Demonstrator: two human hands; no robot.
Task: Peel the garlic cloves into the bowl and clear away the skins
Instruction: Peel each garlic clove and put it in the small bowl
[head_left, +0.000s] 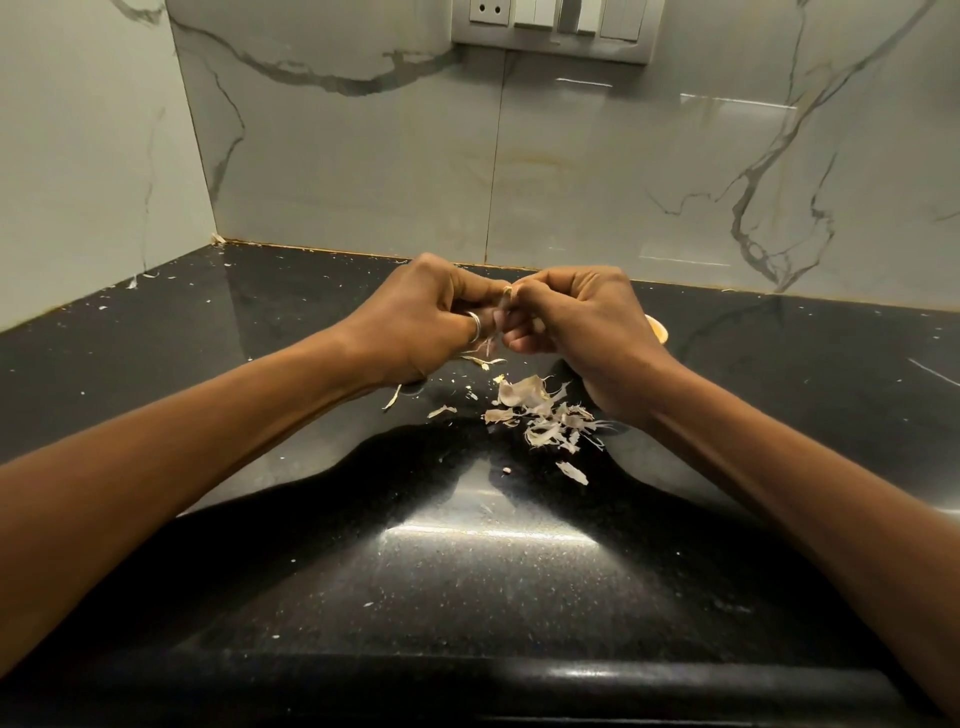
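My left hand (431, 317) and my right hand (582, 322) meet above the black counter, fingers curled, both pinching one small garlic clove (505, 300) between their fingertips. Most of the clove is hidden by my fingers. A strip of skin hangs below my left fingers. Beneath the hands lies a loose pile of pale garlic skins (540, 415), with a few stray flakes around it. Behind my right hand only a small orange edge of the bowl (657, 328) shows.
The black speckled counter (467, 571) runs back to a marble-patterned wall, with a corner at the far left. A switch plate (556, 26) sits high on the wall. Tiny skin crumbs dot the counter's left side and back edge.
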